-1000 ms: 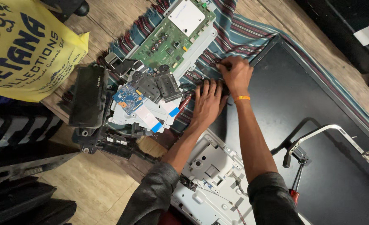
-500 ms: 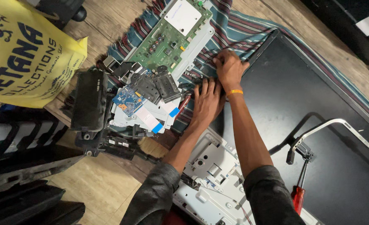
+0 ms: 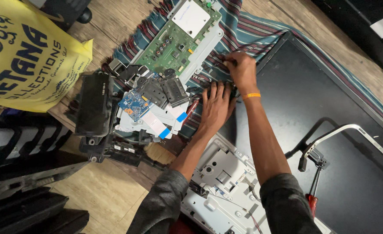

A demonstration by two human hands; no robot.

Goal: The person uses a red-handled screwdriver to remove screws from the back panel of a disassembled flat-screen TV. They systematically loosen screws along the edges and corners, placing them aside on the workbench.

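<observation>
**Two hands at the edge of a dark flat panel**

Two bare hands work side by side where a large black panel (image 3: 330,112) meets a striped cloth (image 3: 260,32) spread over a wooden floor (image 3: 113,21). The left hand (image 3: 216,106) lies palm down with its fingers spread flat, pressing on the panel's corner and the dark parts at its edge; it grips nothing. The right hand (image 3: 242,69), with an orange band (image 3: 251,95) at the wrist, is just above the left, fingers drawn together in a pinch on something small and dark at the panel's upper rim; what it pinches is too small to tell.

Just left of the hands lies a heap of taken-apart electronics: a green circuit board (image 3: 174,45) with a white plate (image 3: 190,18) on top, a small blue board (image 3: 134,105), two dark finned blocks (image 3: 165,89), and white flat cables (image 3: 156,123) with blue ends. A black box-shaped part (image 3: 95,104) sits at the heap's left side, near a yellow bag (image 3: 31,56).

Below the forearms, close to the person, lies a white metal chassis (image 3: 226,173) with holes and cut-outs. On the panel to the right rests a bent silver bracket (image 3: 351,134), and a red-handled screwdriver (image 3: 313,190) lies just beside it, well apart from both hands. Dark grey sleeves (image 3: 165,203) cover the arms down to the forearms.
</observation>
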